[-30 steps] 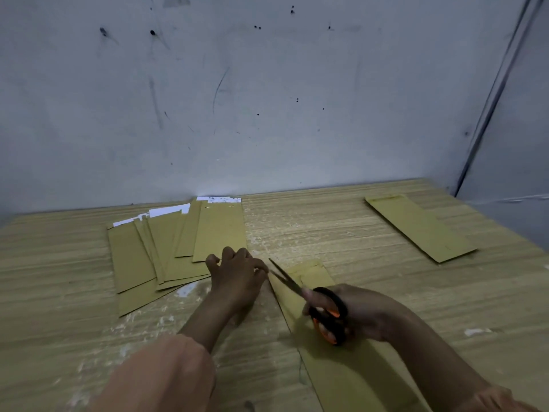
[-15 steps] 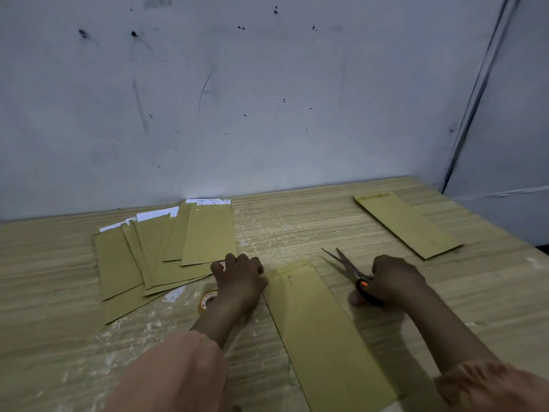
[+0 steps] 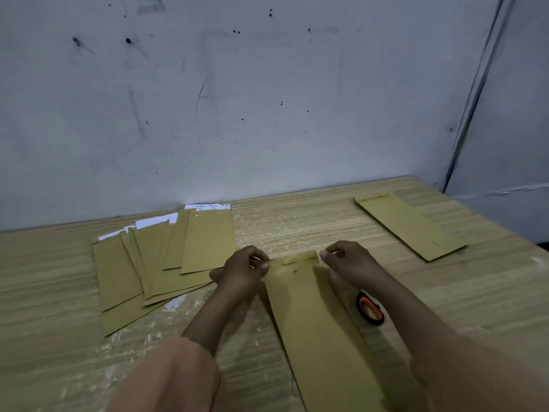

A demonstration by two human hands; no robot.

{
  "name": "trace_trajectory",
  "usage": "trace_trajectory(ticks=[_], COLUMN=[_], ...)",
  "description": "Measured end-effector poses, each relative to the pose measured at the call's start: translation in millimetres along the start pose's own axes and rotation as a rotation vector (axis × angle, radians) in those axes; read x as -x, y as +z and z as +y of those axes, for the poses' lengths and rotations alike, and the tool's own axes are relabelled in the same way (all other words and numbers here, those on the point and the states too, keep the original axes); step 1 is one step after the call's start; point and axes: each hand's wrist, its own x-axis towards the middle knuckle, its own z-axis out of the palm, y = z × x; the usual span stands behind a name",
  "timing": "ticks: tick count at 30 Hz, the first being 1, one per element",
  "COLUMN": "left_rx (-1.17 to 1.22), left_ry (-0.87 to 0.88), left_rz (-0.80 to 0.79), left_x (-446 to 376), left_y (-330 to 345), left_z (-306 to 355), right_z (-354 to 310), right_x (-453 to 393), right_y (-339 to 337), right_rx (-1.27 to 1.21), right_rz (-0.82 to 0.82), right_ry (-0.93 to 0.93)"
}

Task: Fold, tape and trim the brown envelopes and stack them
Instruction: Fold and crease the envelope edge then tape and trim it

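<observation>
Long brown envelope lies flat on the wood table at 6 o'clock, narrow, running toward 12 w/ its top flap folded down under a glossy strip of clear tape. Left hand pinches the flap's left corner, right hand pinches the right, fingers curled tight. Fanned envelope pile at 10 o'clock, single envelope at 2, orange-handled scissors just right of the envelope.
</observation>
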Motion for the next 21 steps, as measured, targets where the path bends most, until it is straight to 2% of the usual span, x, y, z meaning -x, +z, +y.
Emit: trace_trajectory(ticks=[5,10,14,18,21], left_rx=[0.026,0.049,0.195,0.236,0.267], left_ry=[0.04,0.01,-0.001,-0.006,0.001], left_rz=[0.067,0.103,0.122,0.13,0.136], left_x=[2.5,0.3,-4.6,-5.6,-5.4], left_y=[-8.0,-7.4,-7.0,-5.9,-5.4], left_z=[6.0,7.4,5.4,6.7,7.3], right_z=[-4.5,-9.7,-12.7,-13.8,-14.9], right_x=[-7.5,-3.2,2.3,4.1,2.6], right_y=[17.0,19.2,19.6,24.4,27.4], right_rx=[-0.181,-0.501,-0.701,-0.663,-0.626], right_rz=[0.052,0.071,0.054,0.249,0.289], right_ry=[-0.012,0.071,0.135,0.087,0.076])
